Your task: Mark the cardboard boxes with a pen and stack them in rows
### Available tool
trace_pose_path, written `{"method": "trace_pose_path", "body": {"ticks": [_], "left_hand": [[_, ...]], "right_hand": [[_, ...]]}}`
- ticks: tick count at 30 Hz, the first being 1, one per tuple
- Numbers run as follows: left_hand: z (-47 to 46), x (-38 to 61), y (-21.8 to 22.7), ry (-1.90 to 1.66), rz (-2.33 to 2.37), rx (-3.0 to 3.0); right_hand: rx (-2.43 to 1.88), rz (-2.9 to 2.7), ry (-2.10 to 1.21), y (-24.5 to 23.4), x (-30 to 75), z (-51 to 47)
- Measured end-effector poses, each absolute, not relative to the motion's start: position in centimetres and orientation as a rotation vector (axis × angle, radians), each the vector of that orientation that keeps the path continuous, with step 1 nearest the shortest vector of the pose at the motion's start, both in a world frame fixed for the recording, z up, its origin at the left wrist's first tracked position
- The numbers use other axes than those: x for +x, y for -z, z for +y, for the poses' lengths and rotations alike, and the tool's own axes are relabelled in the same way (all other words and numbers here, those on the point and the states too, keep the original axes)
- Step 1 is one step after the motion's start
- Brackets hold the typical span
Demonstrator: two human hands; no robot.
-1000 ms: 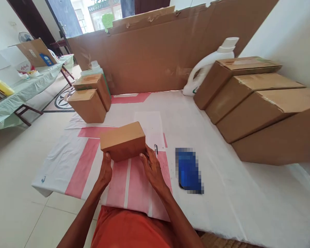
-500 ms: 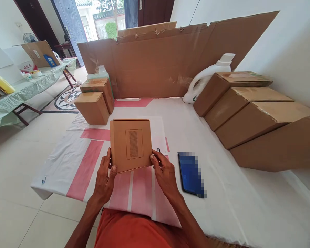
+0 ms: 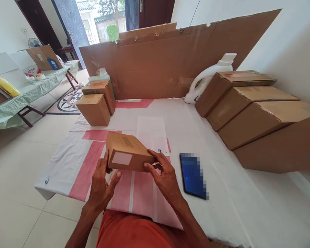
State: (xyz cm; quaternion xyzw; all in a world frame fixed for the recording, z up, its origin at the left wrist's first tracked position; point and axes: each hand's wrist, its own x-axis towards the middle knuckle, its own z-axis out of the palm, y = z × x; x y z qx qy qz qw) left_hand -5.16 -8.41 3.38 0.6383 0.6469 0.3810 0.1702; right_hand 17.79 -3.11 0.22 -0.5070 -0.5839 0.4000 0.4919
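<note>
A small brown cardboard box (image 3: 136, 160) is held tilted just over the near part of the table, with a white label (image 3: 122, 158) on its front side and a printed panel on its top. My right hand (image 3: 164, 172) grips its right end, thumb on the front and fingers on top. At the left end, my left hand (image 3: 102, 184) has its fingers against the box's side; its thumb stands off, below the front edge. A dark blue-screened phone (image 3: 192, 175), partly pixelated, lies to the right of my right hand.
The table wears a white and pink cloth (image 3: 59, 168). Several larger cardboard boxes (image 3: 250, 125) line the right side, beside a white jug (image 3: 204, 79). Two boxes (image 3: 94, 109) and a pale bottle (image 3: 102, 73) stand back left. A cardboard panel (image 3: 150, 65) closes the rear.
The box has tipped back, so its labelled side now faces me and its printed face points up. My left thumb has come away from it. My right fingers have moved onto its top.
</note>
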Motion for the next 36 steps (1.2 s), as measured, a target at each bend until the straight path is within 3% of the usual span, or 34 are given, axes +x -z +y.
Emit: {"method": "trace_pose_path", "body": {"ticks": [7, 13, 18, 24, 27, 30, 36], "left_hand": [[-8.5, -4.3, -6.2, -1.355, 1.798, 2.190], [-7.0, -4.6, -4.5, -1.406, 1.835, 2.034], [-6.3, -4.6, -5.4, -1.429, 1.830, 2.052], [-7.5, -4.8, -5.3, -1.046, 1.814, 1.947], [-8.1, -4.5, -3.1, -0.862, 1.771, 1.835], [-8.1, -3.8, -0.7, -0.774, 1.760, 1.775], [-7.0, -3.0, 0.9, -0.717, 1.791, 1.791]], "right_hand": [[-1.292, -1.436, -0.941, -5.0, 20.2, -4.0], [-1.261, -1.536, -0.892, -4.0, 19.5, -4.9], [-1.361, -1.419, -1.065, -4.1, 18.7, -4.3], [-1.323, -1.310, -1.597, -4.5, 20.7, -4.7], [-1.449, -1.307, -1.655, -2.7, 21.5, -5.5], [-1.588, -1.413, -1.509, -0.5, 22.2, -6.2], [-1.807, -1.724, -0.720, 1.9, 21.9, -5.8]]}}
